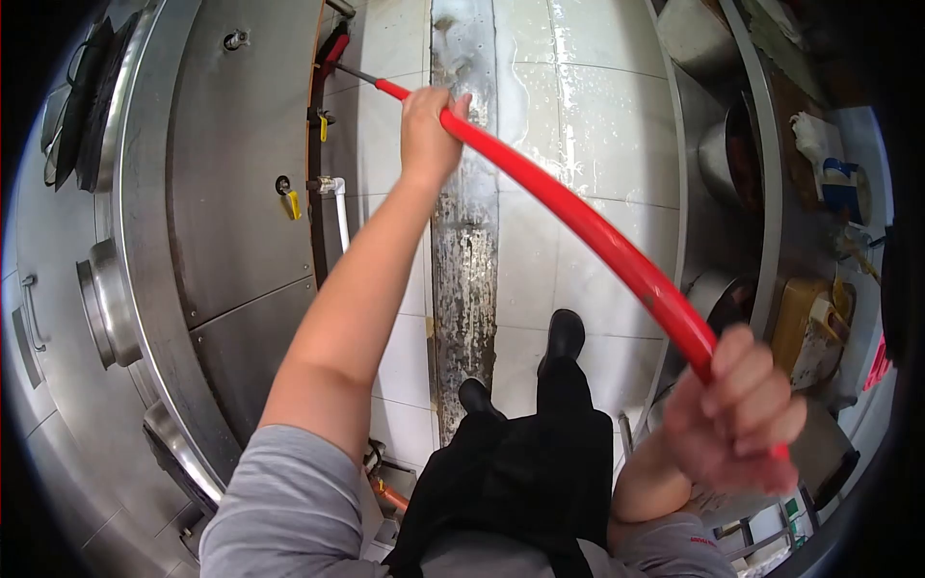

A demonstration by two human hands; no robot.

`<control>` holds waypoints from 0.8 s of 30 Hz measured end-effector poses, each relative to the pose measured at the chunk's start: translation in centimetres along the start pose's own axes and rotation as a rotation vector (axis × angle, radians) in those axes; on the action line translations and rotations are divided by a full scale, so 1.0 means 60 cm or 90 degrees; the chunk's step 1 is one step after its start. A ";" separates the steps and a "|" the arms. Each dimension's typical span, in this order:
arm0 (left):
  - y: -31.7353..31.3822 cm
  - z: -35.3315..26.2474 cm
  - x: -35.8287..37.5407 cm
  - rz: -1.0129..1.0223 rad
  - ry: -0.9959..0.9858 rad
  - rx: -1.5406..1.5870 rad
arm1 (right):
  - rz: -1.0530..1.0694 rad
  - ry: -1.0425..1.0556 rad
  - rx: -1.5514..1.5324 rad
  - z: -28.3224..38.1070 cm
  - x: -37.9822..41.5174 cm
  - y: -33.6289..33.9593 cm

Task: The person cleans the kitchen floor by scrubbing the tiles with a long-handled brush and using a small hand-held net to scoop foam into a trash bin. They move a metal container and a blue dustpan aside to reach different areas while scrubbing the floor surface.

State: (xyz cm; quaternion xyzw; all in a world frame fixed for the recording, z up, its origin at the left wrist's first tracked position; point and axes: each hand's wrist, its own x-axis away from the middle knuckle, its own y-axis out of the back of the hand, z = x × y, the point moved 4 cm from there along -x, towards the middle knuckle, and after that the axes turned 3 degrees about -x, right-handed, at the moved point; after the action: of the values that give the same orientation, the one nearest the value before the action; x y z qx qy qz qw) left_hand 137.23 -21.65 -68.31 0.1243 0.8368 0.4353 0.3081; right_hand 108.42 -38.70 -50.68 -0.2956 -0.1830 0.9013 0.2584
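A long red pole [578, 217] runs across the view from upper left to lower right. My left hand [433, 133] is closed round its far part. Near the pole's close end, my right hand [737, 414] grips it, somewhat blurred. The far end of the pole joins a thin metal rod that leads to a red and black head [333, 52], beside the base of the steel counter at the upper left. Below the pole is the tiled floor [617, 135], wet and sudsy near the top.
A steel counter [241, 144] with yellow-handled valves [293, 202] and a white pipe [341, 217] stands at left. Shelves with metal pots [718, 159] line the right. A worn channel cover [464, 279] crosses the floor past my black boots [566, 334].
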 end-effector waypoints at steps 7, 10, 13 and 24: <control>0.022 0.138 -0.091 0.180 0.176 -0.204 | 0.048 0.031 0.086 -0.137 -0.007 -0.083; 0.092 0.051 0.004 0.176 0.157 -0.139 | -0.028 -0.037 0.107 -0.022 0.016 -0.097; 0.101 0.031 0.032 0.196 0.139 -0.060 | -0.147 -0.011 0.037 0.019 0.002 -0.098; 0.125 0.010 -0.010 0.249 0.062 -0.068 | -0.127 -0.040 0.058 0.087 0.020 -0.138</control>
State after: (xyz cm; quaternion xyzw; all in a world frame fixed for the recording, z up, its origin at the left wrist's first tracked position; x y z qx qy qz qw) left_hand 137.63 -17.13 -62.29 0.2469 0.7865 0.5358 0.1830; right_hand 107.28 -32.30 -43.23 -0.2354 -0.1782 0.8874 0.3540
